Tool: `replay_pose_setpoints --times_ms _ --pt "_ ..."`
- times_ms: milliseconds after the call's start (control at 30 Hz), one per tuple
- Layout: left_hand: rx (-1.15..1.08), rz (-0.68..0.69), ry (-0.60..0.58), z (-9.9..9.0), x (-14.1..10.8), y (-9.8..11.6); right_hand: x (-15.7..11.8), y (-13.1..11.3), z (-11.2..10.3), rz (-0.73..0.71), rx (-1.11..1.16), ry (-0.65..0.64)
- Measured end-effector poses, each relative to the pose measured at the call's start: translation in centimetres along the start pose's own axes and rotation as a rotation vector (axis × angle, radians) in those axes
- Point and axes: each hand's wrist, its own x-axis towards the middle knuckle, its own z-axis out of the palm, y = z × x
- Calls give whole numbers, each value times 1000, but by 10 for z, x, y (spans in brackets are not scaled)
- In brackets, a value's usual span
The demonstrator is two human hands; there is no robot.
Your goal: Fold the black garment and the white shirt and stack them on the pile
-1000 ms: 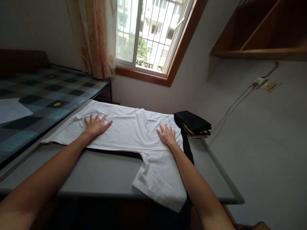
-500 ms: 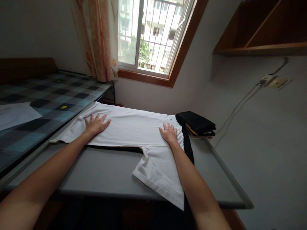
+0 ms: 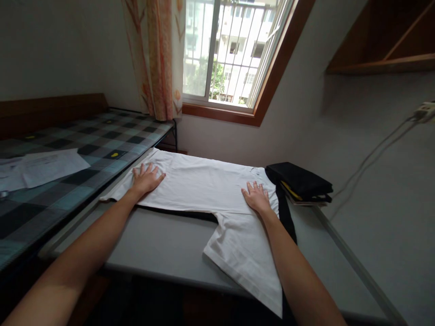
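A white T-shirt (image 3: 204,183) lies folded lengthwise across the grey table (image 3: 163,244), one short sleeve pointing toward me over the front edge. My left hand (image 3: 147,179) rests flat on the shirt near its left end, fingers spread. Near the collar end on the right, my right hand (image 3: 256,198) also lies flat with its fingers apart. Black cloth (image 3: 286,217) shows from under the shirt along its right end and in a thin strip along the near edge.
A stack of folded dark clothes (image 3: 299,181) sits at the table's back right. To the left, a bed with a checked cover (image 3: 136,131) holds loose papers (image 3: 54,167). A barred window (image 3: 234,59) and curtain (image 3: 161,63) are behind; a cable (image 3: 374,151) hangs along the right wall.
The whole view has shifted, so things appear further right and slightly lower. Both hands stay flat on the T-shirt in about the same spots.
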Motion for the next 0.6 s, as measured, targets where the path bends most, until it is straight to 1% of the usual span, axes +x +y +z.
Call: replay_pose_setpoints --times_ms 100,200,300,467,600 --pt "-21 110 24 1 1 9 0 -4 -1 11 -10 6" --pt "-47 168 -23 2 1 15 1 -7 -2 12 -18 10" --pt "-63 170 -51 5 2 16 2 -8 -2 5 -20 7" --pt "-58 181 -20 8 3 15 4 -9 0 13 -25 33" --pt "-48 174 -25 8 2 16 2 -10 0 11 -17 44"
